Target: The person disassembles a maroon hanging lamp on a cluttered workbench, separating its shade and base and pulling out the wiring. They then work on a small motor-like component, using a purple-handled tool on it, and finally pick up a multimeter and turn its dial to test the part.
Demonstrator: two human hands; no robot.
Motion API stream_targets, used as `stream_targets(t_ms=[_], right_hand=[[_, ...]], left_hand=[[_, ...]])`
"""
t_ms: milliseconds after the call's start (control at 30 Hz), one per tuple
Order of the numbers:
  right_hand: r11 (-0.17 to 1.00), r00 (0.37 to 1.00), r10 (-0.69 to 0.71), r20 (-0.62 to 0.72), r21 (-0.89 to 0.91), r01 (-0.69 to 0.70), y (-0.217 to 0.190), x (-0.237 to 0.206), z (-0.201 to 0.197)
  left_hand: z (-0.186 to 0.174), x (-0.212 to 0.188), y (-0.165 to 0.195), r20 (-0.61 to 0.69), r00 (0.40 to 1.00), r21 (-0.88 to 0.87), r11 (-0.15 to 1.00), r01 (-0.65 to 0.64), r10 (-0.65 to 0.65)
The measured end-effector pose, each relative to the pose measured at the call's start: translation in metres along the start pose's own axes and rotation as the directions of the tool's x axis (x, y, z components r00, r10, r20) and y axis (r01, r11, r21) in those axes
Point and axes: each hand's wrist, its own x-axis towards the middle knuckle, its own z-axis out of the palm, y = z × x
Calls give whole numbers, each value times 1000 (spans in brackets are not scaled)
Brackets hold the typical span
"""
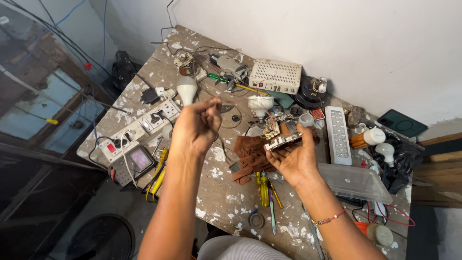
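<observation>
Holding a small circuit board point(283, 140) with loose parts on top, the right hand point(293, 159) cups it from below, fingers curled round its edges, above the middle of the table point(216, 192). The left hand point(195, 126) is raised beside it, fingers bunched and pinching a thin dark wire point(222, 139) that trails down toward the tabletop. A brown cloth point(250, 156) lies under the board.

Open room is scarce: the near edge has a bare, paint-flecked patch between the screwdrivers point(266, 190) and the left edge, where a white power strip point(139, 130) and a small meter point(132, 163) sit. Along the far edge stand a white vented box point(275, 75) and a bulb point(186, 89); a clear plastic box point(353, 182) crowds the right edge.

The table is worn wood (splashed white), pushed into a corner of pale walls.

What the left fingertips grip beyond the wire is too small to tell.
</observation>
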Motion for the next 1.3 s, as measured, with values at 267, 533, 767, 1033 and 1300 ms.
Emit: stream_targets(t_ms=[267,533,767,1033,1300], right_hand=[[943,988,-111,109,-301,139,20,32,-12],[989,881,138,452,-114,-96,68,61,5],[971,886,239,397,-121,-207,96,73,36],[945,862,324,390,-174,-277,106,81,66],[920,872,352,341,-295,-257,105,79,72]], left_hand=[[-72,-59,13,44,994,840,535,-91,100],[-144,-68,15,-33,940,955,288,-70,339],[-181,-81,27,-159,951,947,314,71,266],[-179,-80,35,-127,970,992,8,128,207],[-167,-43,18,-185,978,949,-239,204,100]])
